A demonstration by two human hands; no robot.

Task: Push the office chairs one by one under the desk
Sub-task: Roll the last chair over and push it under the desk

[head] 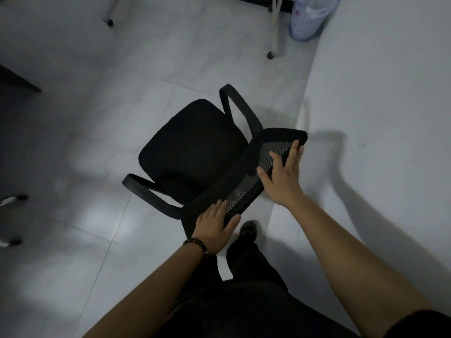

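Observation:
A black office chair (pixel 192 147) with a padded seat, two loop armrests and a mesh backrest stands on the tiled floor in the middle of the head view, seen from above and behind. My left hand (pixel 214 228) grips the lower left end of the backrest's top edge, thumb behind it. My right hand (pixel 283 174) lies on the upper right part of the backrest, fingers spread over the mesh and rim. A dark desk corner (pixel 17 80) shows at the far left edge.
A white wall (pixel 378 118) runs along the right, close to the chair. A pale waste bin (pixel 310 18) with a liner stands at the top right. Chair legs with castors (pixel 272 53) appear at the top, and another chair base (pixel 9 201) at the left edge.

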